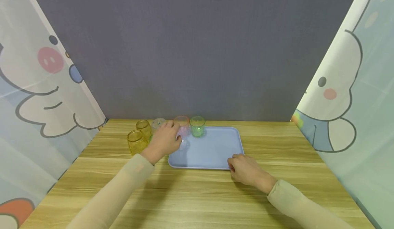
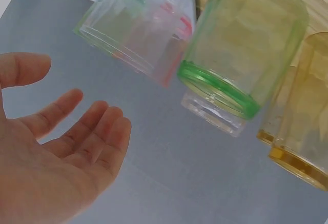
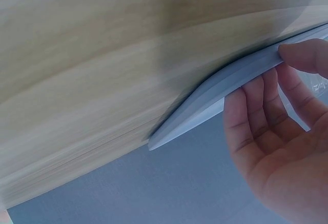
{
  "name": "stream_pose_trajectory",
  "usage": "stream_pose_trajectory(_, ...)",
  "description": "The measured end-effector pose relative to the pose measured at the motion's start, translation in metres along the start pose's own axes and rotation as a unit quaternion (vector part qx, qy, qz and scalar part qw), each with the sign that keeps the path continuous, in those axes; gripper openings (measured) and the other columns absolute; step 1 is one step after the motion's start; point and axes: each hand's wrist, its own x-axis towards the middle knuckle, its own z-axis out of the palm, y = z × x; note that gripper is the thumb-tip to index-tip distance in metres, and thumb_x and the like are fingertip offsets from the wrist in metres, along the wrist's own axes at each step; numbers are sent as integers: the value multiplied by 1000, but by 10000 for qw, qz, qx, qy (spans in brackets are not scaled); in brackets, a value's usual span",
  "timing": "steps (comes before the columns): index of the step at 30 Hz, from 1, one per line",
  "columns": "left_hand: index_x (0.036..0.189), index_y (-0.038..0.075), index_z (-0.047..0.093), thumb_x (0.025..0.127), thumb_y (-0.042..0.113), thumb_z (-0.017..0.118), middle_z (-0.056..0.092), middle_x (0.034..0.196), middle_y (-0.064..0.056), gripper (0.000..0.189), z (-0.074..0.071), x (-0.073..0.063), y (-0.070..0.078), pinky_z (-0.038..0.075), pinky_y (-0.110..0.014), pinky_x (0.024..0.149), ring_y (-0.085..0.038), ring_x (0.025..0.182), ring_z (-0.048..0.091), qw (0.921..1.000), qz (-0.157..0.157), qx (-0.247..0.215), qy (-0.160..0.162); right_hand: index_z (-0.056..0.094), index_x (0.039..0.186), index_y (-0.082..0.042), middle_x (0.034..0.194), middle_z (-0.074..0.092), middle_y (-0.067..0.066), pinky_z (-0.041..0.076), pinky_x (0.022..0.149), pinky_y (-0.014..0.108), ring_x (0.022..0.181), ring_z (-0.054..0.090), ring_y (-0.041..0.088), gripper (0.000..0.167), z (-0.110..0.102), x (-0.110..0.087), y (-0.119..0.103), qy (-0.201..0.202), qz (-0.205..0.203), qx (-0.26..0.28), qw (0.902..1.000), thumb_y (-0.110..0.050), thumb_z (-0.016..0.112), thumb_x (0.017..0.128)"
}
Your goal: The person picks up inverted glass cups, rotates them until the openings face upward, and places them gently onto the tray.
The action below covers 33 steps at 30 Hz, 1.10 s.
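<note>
My left hand [image 1: 164,140] hovers beside the left edge of the pale blue tray [image 1: 212,148], fingers loosely spread and holding nothing in the left wrist view. Just past its fingertips, a pink see-through cup [image 1: 182,128] and a light green cup [image 1: 197,130] stand at the tray's back left. Another green cup [image 2: 241,39] appears in the left wrist view; the hand mostly hides it in the head view. My right hand [image 1: 246,169] pinches the tray's front right corner, thumb against the outer rim [image 3: 230,73] and fingers curled over it.
Left of the tray, two amber cups [image 1: 136,142] and a clear cup [image 1: 158,123] stand on the wooden table [image 1: 197,198]. A grey panel [image 1: 197,51] rises behind the table, and cartoon-printed curtains [image 1: 341,85] hang on both sides.
</note>
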Motion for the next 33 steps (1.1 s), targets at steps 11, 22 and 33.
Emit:
stream_pose_trajectory(11,129,-4,61,95,23,63,60,123,-24,44,0,-10,-18,49,-58,94,-44,117,55,9993,-324,42,-190,57,72,-18,70,50,-8,40,52,26,63,48,10,24,1,0,1,-21,31,-20,10000,-2,74,77)
stream_pose_trajectory(22,131,-8,58,94,24,63,59,118,-27,49,4,-16,-33,51,-59,88,-46,115,56,9984,-481,29,-310,57,72,-17,70,50,-8,40,52,25,63,46,10,24,1,1,2,-4,25,-37,10000,-2,74,77)
stream_pose_trajectory(33,143,-5,51,95,30,61,48,141,-33,60,8,-17,-42,42,-66,100,-51,127,48,9942,-776,90,-734,55,70,-19,69,48,-10,38,51,24,62,44,8,27,2,0,2,110,-26,-43,9999,-1,74,77)
